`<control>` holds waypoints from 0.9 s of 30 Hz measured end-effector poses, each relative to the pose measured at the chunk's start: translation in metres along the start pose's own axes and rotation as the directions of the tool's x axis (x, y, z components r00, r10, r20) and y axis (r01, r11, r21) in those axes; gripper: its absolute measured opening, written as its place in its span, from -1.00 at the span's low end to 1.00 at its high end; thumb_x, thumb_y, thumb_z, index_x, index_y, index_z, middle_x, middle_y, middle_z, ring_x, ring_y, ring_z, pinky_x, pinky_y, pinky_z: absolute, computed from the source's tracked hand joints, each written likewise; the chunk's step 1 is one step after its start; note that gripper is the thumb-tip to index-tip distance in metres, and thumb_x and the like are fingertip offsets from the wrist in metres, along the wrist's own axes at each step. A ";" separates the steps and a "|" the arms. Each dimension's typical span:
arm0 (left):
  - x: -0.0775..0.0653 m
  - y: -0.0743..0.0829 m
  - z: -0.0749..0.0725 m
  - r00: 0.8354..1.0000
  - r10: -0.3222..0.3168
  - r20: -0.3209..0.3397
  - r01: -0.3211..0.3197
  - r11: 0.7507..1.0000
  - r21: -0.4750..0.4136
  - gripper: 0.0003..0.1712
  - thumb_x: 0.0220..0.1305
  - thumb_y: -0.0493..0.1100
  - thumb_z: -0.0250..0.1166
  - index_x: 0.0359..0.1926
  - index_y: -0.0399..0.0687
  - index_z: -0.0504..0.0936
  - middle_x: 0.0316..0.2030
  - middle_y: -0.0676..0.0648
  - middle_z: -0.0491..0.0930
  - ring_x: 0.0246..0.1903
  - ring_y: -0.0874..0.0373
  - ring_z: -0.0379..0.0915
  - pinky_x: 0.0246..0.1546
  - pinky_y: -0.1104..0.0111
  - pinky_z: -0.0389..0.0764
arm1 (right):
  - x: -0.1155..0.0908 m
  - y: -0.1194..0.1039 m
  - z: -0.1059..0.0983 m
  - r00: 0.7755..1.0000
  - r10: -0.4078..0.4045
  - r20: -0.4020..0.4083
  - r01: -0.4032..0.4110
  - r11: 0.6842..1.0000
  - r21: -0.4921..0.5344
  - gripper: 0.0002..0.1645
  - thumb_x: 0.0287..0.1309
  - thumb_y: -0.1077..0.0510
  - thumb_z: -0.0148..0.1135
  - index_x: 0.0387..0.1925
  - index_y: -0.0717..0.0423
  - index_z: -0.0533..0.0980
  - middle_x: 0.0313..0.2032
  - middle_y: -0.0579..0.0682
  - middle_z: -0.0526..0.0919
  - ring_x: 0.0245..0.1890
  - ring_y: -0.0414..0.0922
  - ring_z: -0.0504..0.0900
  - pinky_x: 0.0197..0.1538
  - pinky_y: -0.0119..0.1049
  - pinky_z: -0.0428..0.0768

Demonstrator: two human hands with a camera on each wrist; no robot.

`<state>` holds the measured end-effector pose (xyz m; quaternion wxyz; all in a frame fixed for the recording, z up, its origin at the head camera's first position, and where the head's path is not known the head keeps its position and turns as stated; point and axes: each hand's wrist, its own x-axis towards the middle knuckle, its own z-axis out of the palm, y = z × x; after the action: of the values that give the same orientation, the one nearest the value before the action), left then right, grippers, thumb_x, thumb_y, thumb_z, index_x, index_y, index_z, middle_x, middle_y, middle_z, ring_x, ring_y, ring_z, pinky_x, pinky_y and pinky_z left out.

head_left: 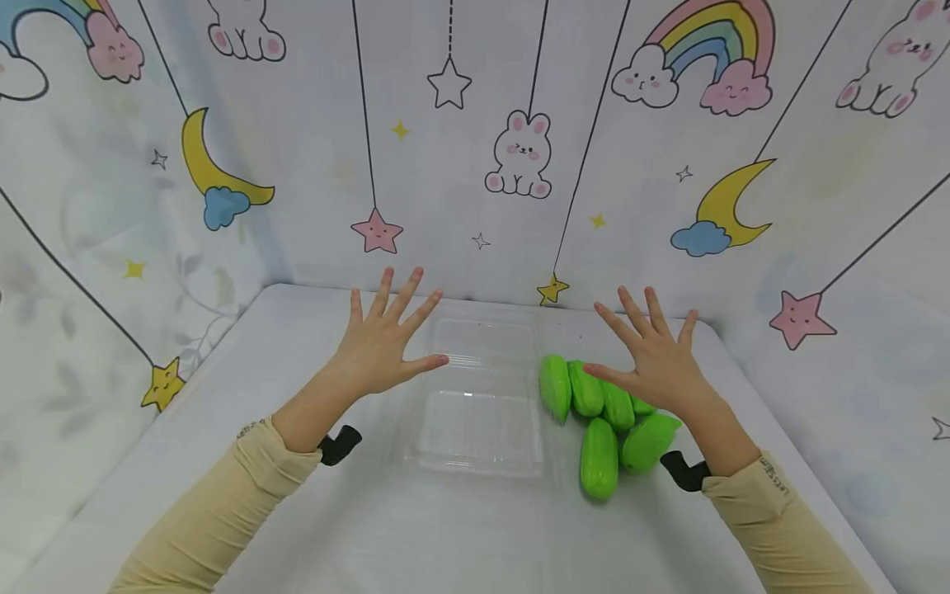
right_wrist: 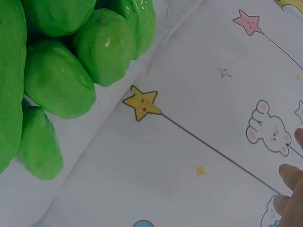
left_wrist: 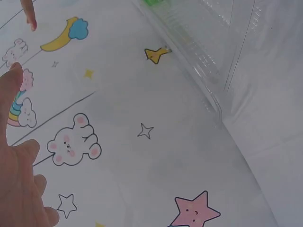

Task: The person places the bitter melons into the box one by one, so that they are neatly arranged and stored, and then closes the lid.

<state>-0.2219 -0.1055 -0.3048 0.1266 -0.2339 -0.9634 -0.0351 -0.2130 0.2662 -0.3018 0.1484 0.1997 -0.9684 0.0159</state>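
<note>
Both hands, left (head_left: 378, 346) and right (head_left: 656, 363), spread flat and holding nothing; risk of nudging the heaped gourds (head_left: 604, 412) off-pile or skidding the light tray (head_left: 482, 396).

Your left hand (head_left: 382, 342) and right hand (head_left: 656, 359) are both held out flat with fingers spread, palms down, above a white table (head_left: 245, 396). Between them lies a clear plastic clamshell container (head_left: 482, 400), opened flat. Your left thumb reaches toward its left edge. Just to the right of the container sits a cluster of bright green fruits (head_left: 601, 412), partly under your right hand. Beige sleeves (head_left: 215, 511) cover your forearms. Behind the table hangs a backdrop (head_left: 475, 148) printed with bunnies, stars, moons and rainbows.
</note>
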 end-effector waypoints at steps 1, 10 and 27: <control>0.000 0.000 0.000 1.000 0.001 -0.001 -0.001 1.000 0.000 0.01 0.10 0.48 -0.03 0.44 0.22 -0.18 0.41 -0.01 -0.52 0.30 -0.04 -0.83 0.13 -0.28 -0.42 | 0.000 0.001 0.001 1.000 -0.002 -0.002 0.002 1.000 0.006 0.02 0.01 -0.45 0.04 0.42 -0.23 -0.07 0.42 0.04 -0.25 0.36 0.00 -0.53 0.06 0.41 -0.53; -0.001 0.001 -0.001 1.000 0.012 -0.021 -0.012 1.000 -0.003 0.01 0.10 0.47 -0.02 0.44 0.21 -0.16 0.40 0.01 -0.55 0.33 -0.12 -0.70 0.14 -0.29 -0.35 | -0.001 0.006 0.005 1.000 -0.013 -0.007 0.013 0.999 0.034 0.05 -0.01 -0.45 0.06 0.42 -0.20 -0.08 0.41 0.10 -0.18 0.37 0.01 -0.47 0.06 0.41 -0.52; -0.007 -0.002 0.006 0.999 0.014 -0.036 -0.015 1.000 -0.020 -0.02 0.13 0.45 -0.02 0.44 0.19 -0.14 0.41 0.00 -0.51 0.32 -0.09 -0.74 0.15 -0.29 -0.27 | -0.005 0.019 0.010 0.999 0.036 0.035 -0.037 0.998 0.056 0.02 0.05 -0.40 0.05 0.42 -0.16 -0.09 0.40 0.13 -0.17 0.37 0.06 -0.44 0.08 0.41 -0.50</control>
<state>-0.2181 -0.1101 -0.3123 0.1416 -0.2415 -0.9588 -0.0483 -0.2185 0.2846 -0.3123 0.1261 0.1863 -0.9734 0.0425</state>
